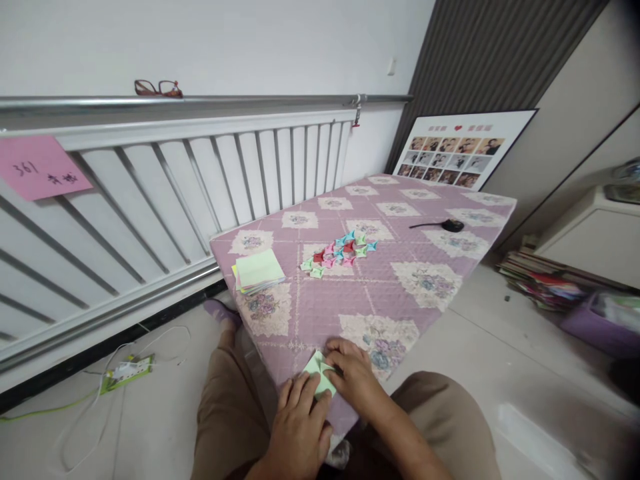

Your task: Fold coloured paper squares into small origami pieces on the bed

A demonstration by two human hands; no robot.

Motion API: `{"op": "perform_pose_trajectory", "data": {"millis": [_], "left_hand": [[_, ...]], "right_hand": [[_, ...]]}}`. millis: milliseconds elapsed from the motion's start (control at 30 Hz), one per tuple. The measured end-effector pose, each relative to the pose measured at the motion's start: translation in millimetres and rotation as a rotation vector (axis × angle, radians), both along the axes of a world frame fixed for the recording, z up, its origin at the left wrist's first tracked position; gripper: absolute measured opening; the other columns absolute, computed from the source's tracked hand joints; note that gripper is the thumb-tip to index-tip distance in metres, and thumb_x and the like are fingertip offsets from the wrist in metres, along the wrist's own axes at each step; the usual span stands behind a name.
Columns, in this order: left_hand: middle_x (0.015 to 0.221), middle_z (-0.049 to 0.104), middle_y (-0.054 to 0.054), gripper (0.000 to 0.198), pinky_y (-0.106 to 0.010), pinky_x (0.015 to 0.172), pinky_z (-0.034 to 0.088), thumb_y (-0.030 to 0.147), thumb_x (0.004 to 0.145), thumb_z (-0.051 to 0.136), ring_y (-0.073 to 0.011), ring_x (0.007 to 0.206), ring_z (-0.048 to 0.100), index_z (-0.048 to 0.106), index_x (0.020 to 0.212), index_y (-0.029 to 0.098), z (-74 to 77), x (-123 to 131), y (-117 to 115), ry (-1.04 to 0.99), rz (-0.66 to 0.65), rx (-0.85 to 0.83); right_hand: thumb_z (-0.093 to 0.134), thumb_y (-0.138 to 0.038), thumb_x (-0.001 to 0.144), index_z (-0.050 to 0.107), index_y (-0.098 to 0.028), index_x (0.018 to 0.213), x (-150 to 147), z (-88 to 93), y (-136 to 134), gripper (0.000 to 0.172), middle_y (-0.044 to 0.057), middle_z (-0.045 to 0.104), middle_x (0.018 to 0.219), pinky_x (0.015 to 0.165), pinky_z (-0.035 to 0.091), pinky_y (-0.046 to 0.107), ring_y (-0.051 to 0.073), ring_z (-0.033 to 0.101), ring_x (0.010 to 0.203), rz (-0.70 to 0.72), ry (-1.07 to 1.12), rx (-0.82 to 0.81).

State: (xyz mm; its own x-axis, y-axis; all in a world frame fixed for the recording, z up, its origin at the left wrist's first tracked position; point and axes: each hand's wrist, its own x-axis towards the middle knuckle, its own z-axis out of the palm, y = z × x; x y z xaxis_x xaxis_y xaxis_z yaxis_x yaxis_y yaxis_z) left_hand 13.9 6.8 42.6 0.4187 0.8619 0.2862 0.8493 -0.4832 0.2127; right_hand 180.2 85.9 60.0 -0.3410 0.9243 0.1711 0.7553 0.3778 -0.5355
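A light green sheet of paper (316, 364), partly folded, lies on the near corner of the table between my hands. My left hand (301, 427) rests on its left side with the fingers stretched out flat. At the paper's right edge, my right hand (354, 375) has its thumb and bent fingers closed on a folded flap. My fingers hide parts of the sheet. Farther up the table stand several small folded paper pieces (339, 255) in green, pink, red and blue. To the left sits a stack of coloured paper (260, 271), green on top.
A purple floral cloth covers the table (330, 313). A black object with a thin strap (453, 225) lies at its right. Along the left runs a white radiator (200, 180) with a pink note (43, 167); glasses (158, 89) rest on the pipe above. A power strip (127, 373) is on the floor.
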Motion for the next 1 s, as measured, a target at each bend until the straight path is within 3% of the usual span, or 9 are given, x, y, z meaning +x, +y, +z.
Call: {"op": "perform_pose_trajectory", "data": {"millis": [233,367,533,767,867,1000], "left_hand": [[0.132,0.049,-0.006,0.041,-0.045,0.103,0.031,0.026,0.081,0.055,-0.0262,0.122,0.042,0.055,0.122,0.028,4.4,0,1,-0.01,0.007,-0.023],[0.13,0.049,-0.006,0.041,-0.045,0.103,0.031,0.025,0.08,0.055,-0.0257,0.121,0.042,0.055,0.121,0.028,4.3,0,2,-0.014,0.001,-0.036],[0.126,0.052,-0.007,0.04,-0.044,0.104,0.031,0.021,0.077,0.056,-0.0254,0.12,0.043,0.057,0.117,0.023,0.8,0,2,-0.053,-0.007,-0.04],[0.123,0.057,-0.01,0.043,-0.043,0.105,0.03,0.016,0.075,0.053,-0.0247,0.119,0.045,0.053,0.118,0.013,-5.6,-2,1,-0.148,0.015,-0.009],[0.127,0.055,-0.009,0.054,-0.042,0.104,0.031,0.02,0.077,0.054,-0.0246,0.119,0.045,0.046,0.13,0.017,-1.4,-2,3,-0.076,0.004,-0.059],[0.127,0.054,-0.005,0.048,-0.042,0.104,0.031,0.024,0.08,0.055,-0.0249,0.119,0.045,0.05,0.128,0.026,6.2,-2,5,-0.001,-0.006,-0.132]], "right_hand": [[0.055,-0.009,0.076,0.062,-0.023,0.079,13,-7.5,-5,0.016,0.003,0.06,0.109,0.09,0.037,0.039,0.022,0.05,0.109,0.124,0.024,0.195],[0.057,-0.016,0.084,0.064,-0.024,0.081,14,-4.8,-15,0.011,0.003,0.063,0.094,0.084,0.038,0.037,0.02,0.053,0.095,0.149,-0.029,0.288],[0.057,-0.022,0.088,0.065,-0.024,0.083,15,-3.7,-23,0.01,0.001,0.064,0.082,0.08,0.037,0.035,0.018,0.053,0.082,0.175,-0.106,0.309],[0.056,-0.02,0.089,0.066,-0.025,0.094,19,-6.7,-23,0.012,0.001,0.067,0.089,0.081,0.04,0.034,0.018,0.055,0.087,0.23,-0.071,0.318],[0.056,-0.021,0.089,0.066,-0.026,0.098,19,-7.5,-22,0.014,0.001,0.067,0.091,0.082,0.042,0.034,0.018,0.056,0.088,0.246,-0.053,0.32],[0.056,-0.021,0.089,0.067,-0.024,0.097,20,-8.8,-22,0.013,0.002,0.067,0.091,0.081,0.044,0.034,0.019,0.056,0.087,0.245,-0.052,0.296]]}}
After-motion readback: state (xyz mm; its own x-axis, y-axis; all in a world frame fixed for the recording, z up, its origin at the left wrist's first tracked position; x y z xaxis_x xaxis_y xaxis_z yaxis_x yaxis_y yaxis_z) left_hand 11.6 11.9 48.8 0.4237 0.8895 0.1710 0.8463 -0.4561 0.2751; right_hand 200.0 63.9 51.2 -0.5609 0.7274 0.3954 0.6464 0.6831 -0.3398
